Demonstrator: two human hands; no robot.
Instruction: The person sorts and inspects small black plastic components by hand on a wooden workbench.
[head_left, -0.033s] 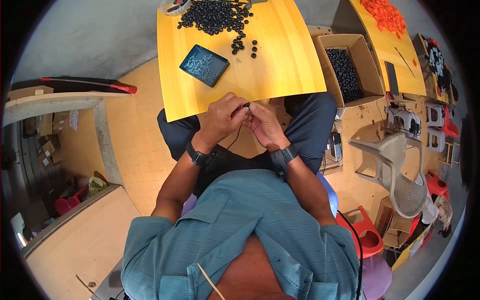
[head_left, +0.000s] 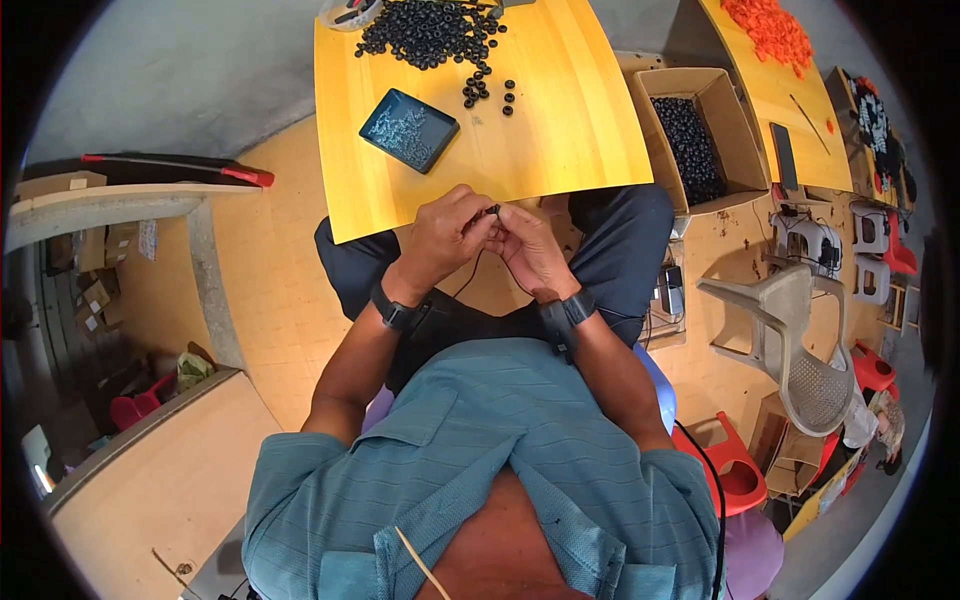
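Observation:
My left hand [head_left: 448, 235] and my right hand [head_left: 527, 250] meet fingertip to fingertip over my lap, just at the near edge of the yellow table [head_left: 560, 150]. Between the fingertips both hands pinch a small black ring [head_left: 494, 210]. A thin black cord [head_left: 470, 278] hangs down from between the hands. Each wrist wears a black watch or band. Farther back on the table lie a heap of black rings [head_left: 430, 30], a few loose rings [head_left: 490, 92] and a dark blue tray [head_left: 408, 130] holding small pale parts.
An open cardboard box [head_left: 735, 130] of black rings stands to the right of the table. Beyond it is a second yellow table [head_left: 790, 90] with orange pieces [head_left: 772, 28]. A beige plastic chair [head_left: 790, 340] and a red stool [head_left: 730, 470] stand at my right, a red-handled tool [head_left: 180, 165] lies at the left.

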